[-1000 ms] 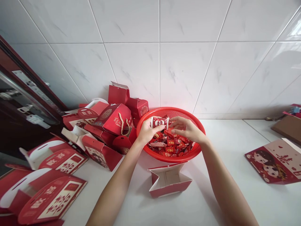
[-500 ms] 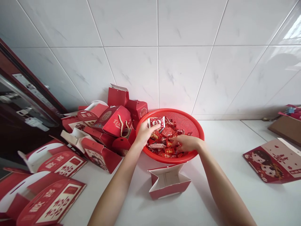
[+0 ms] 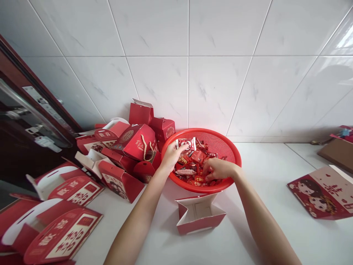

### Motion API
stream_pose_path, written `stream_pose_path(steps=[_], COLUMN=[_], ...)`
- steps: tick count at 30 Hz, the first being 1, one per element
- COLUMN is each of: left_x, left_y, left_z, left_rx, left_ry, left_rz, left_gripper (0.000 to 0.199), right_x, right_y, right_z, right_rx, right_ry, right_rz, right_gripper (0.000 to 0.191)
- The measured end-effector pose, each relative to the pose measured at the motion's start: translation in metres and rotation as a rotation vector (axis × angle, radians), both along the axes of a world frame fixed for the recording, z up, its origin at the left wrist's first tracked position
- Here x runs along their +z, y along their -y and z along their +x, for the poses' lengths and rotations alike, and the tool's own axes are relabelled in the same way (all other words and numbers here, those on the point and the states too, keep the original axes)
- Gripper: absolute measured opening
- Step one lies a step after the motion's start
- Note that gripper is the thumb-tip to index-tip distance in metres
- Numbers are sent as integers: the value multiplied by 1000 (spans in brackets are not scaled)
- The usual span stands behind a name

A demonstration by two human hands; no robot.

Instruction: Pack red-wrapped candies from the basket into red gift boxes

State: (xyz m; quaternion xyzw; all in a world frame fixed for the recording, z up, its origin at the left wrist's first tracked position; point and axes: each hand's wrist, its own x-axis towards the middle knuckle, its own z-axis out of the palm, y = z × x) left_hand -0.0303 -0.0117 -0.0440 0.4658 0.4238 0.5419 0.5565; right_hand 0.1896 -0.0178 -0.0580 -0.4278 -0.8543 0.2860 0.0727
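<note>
My left hand [image 3: 171,154] is closed on a red-and-white wrapped candy [image 3: 185,144], held above the left side of a red plastic basket [image 3: 234,151]. Down among the loose wrapped candies [image 3: 198,156] in that basket is my right hand [image 3: 220,168]. Its fingers are bent, with a bit of red wrapper showing between them; the fingertips are partly hidden. Just in front of the basket stands an open red box [image 3: 202,222] with a pale inside, its top facing up.
Several red gift boxes [image 3: 135,141] are piled at the left against the tiled wall [image 3: 215,95]. Larger open boxes [image 3: 66,235] stand at the near left. To the right sits a box with cartoon figures [image 3: 321,193], with a brown carton [image 3: 336,152] behind it. A dark door [image 3: 30,121] borders the left.
My right hand's fingers have curled in more among the candies. My left hand keeps its candy in about the same place. The whole view has shifted slightly.
</note>
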Motion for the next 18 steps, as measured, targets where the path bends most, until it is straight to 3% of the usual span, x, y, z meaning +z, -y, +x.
stream_pose_path(steps=[6,10,13,16,18], left_x=[0,0,-1,-4,-7], left_y=[0,0,-1,-1,-2], left_z=[0,1,0,-2,-3], left_rx=[-8,-6,-16,-8,17], left_ry=[-18,-31,-48,-50,-62], left_rz=[9,3,8,8,38], left_gripper=[41,40,37,36,46], right_x=[9,3,4,12,19], right_y=[-1,0,1,1,3], right_z=[1,0,0,1,2], right_rx=[-14,83,24,-76,-120], right_ry=[-64,76,95,-41,-248], right_rz=[6,-160,-170,-92,-21], right_gripper=[19,18,12,9,5])
